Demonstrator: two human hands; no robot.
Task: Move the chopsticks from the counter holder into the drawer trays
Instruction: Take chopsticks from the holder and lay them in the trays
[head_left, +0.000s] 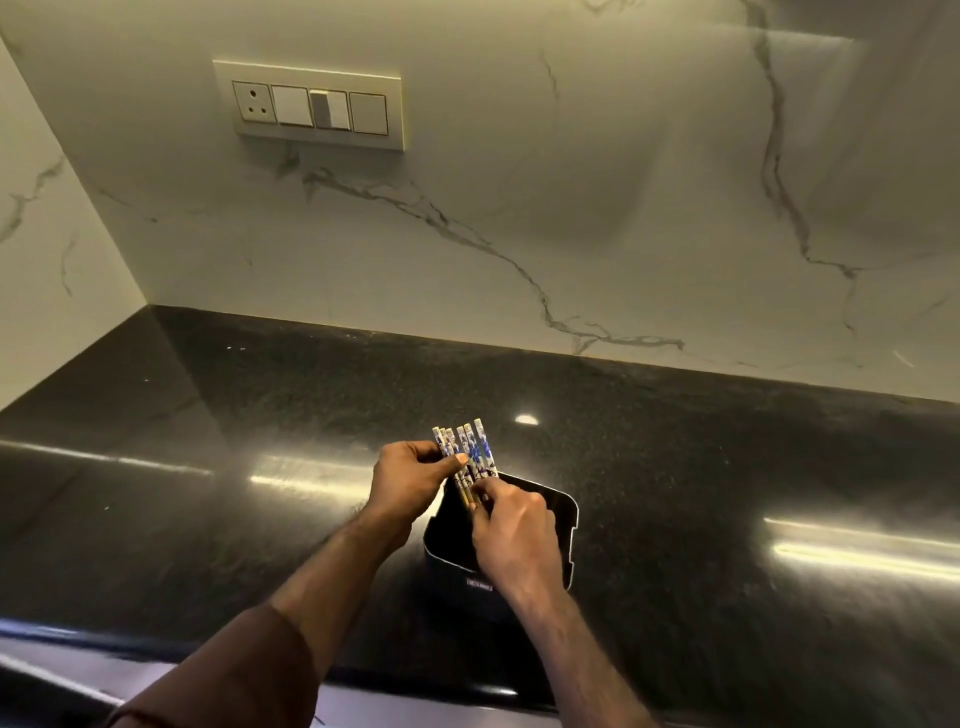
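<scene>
Spanning the upper view, a white marble-veined backsplash (519, 182) carries a cream switch panel (310, 105) with one socket. Below it, a glossy black speckled bench (260, 405) with light streaks. Near its front edge, a black rounded-square holder (563, 525), open top. Left hand (410, 480), grip clamped on the upper part of a fanned bunch of blue-and-white patterned chopsticks (475, 452); thumb across them. Right hand (511, 530), fingertips pinched together on their lower ends at the holder's back-left rim. Chopstick tops stand above the holder, tilted slightly left.
</scene>
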